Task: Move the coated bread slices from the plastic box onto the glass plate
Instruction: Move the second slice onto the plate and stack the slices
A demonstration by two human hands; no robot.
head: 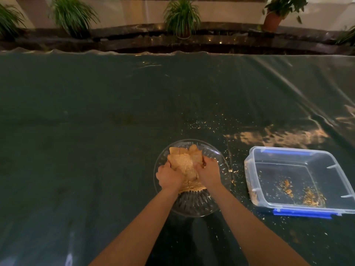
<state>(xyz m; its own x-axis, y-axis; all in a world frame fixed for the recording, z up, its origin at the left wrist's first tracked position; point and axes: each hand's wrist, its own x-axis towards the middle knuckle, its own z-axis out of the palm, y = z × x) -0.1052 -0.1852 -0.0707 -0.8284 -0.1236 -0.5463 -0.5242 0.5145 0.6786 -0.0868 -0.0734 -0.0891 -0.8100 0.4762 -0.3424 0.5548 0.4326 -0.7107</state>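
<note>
A round glass plate point(194, 206) sits on the dark table in front of me. Crumb-coated bread slices point(184, 160) are piled on it. My left hand point(169, 176) grips the left side of the top slice. My right hand point(208, 170) grips its right side. Both hands rest over the plate's middle. To the right stands the clear plastic box point(251, 169) with blue clips; it holds only loose crumbs point(311, 197).
A shiny plastic sheet point(96, 131) covers the dark table, with crumbs point(207, 125) scattered behind the plate and around the box. Potted plants point(182, 18) line a dark stone ledge beyond the table's far edge.
</note>
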